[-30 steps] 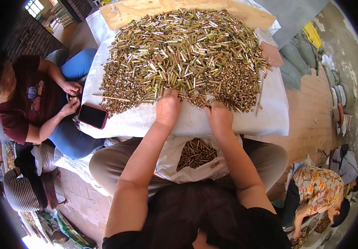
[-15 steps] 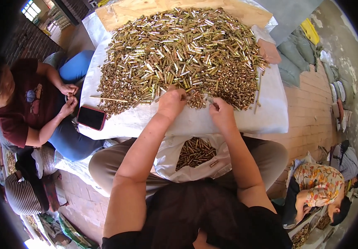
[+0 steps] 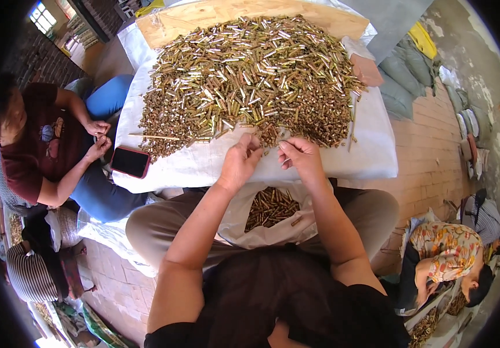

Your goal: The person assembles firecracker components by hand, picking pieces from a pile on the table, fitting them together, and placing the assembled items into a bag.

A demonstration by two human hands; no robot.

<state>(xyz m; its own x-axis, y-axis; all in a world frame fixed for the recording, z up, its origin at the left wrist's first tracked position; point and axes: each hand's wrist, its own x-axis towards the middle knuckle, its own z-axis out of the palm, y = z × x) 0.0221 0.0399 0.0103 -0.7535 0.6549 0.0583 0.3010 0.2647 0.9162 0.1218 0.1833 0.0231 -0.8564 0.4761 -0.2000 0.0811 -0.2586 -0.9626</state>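
A wide heap of brass-coloured metal pieces (image 3: 232,75) covers the white-sheeted table (image 3: 371,162); long slim ones like bolts or sleeves lie at the back, short nut-like ones nearer me. My left hand (image 3: 242,159) is at the front edge of the heap, its fingers curled together; what they hold, if anything, is hidden. Just to its right, my right hand (image 3: 301,156) pinches thumb against forefinger, and something small at the tips is too little to name. Between my knees sits a white sack (image 3: 235,223) with long metal pieces (image 3: 270,209) inside.
A phone (image 3: 130,162) and a thin stick (image 3: 154,137) lie on the left of the sheet; another stick (image 3: 352,124) is at the right. A wooden board (image 3: 250,17) backs the heap. One person (image 3: 41,145) sits close at left, others work lower right (image 3: 444,249).
My left hand has drawn back toward me from the heap. My right hand has shifted slightly left, and its fingers now point toward the left hand. The view has moved a little.
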